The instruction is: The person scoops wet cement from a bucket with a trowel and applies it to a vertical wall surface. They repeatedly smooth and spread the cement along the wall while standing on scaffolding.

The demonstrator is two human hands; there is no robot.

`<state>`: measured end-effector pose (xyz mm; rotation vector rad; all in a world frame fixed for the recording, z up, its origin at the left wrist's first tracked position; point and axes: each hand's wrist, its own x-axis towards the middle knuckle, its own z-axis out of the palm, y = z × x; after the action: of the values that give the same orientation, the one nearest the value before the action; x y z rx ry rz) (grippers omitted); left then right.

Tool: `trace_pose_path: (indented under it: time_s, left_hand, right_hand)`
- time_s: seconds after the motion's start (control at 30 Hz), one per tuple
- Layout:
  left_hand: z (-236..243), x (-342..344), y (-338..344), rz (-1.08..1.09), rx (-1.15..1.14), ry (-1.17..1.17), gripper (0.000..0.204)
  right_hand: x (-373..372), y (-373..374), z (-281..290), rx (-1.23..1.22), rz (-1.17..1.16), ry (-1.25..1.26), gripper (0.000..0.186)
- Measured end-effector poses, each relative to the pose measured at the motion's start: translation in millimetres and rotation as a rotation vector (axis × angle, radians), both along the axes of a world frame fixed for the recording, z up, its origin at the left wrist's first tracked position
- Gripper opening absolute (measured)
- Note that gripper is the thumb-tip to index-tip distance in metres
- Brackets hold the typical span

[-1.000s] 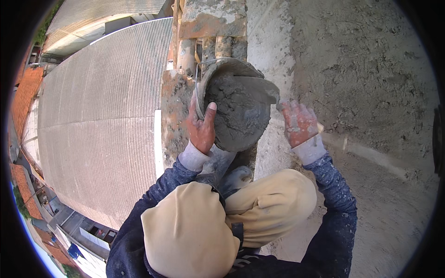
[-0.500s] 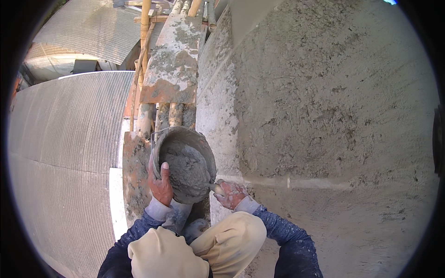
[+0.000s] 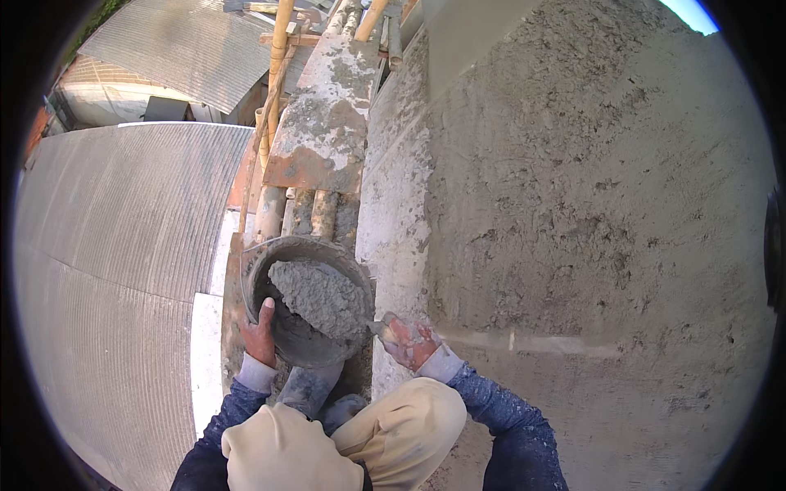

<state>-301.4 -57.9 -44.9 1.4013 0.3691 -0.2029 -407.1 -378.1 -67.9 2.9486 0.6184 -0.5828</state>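
A round bucket (image 3: 259,274), smeared with cement, stands in front of my knees with wet mortar inside. My left hand (image 3: 259,335) is closed on its near left rim, thumb over the edge. Just right of the bucket, my right hand (image 3: 409,342) wraps round the handle of a trowel (image 3: 377,326). A large heap of grey mortar (image 3: 321,299) sits over the bucket's mouth at the trowel's end and hides the blade. Mortar coats the fingers of my right hand.
A rough, partly plastered wall (image 3: 557,221) rises along my right. Ahead runs a mortar-splashed board (image 3: 319,123) over bamboo poles (image 3: 324,214), with an upright bamboo post (image 3: 278,74) beside it. Corrugated roofing (image 3: 123,270) lies lower on the left.
The trowel has come up with a heap of mortar on it, out of the bucket's contents. The bucket and my left hand sit slightly further left, and the view has shifted a little.
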Motion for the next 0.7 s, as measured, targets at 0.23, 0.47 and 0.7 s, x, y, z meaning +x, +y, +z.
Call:
trace_pose_path:
  time_s: [0.23, 0.47, 0.7]
  left_hand:
    - [-34.1, -4.4, 33.1, -0.134, -0.338, 0.289, 0.029]
    - [-51.8, -1.2, 41.6, -0.177, -0.293, 0.482, 0.025]
    - [-53.7, -3.8, 42.5, -0.145, -0.276, 0.465, 0.024]
  right_hand:
    - [7.7, 12.8, 57.1, 0.259, -0.336, 0.082, 0.046]
    - [31.7, -8.4, 114.1, 0.413, -0.455, 0.089, 0.056]
    - [46.2, -119.9, 145.8, 1.112, -1.659, 0.024, 0.039]
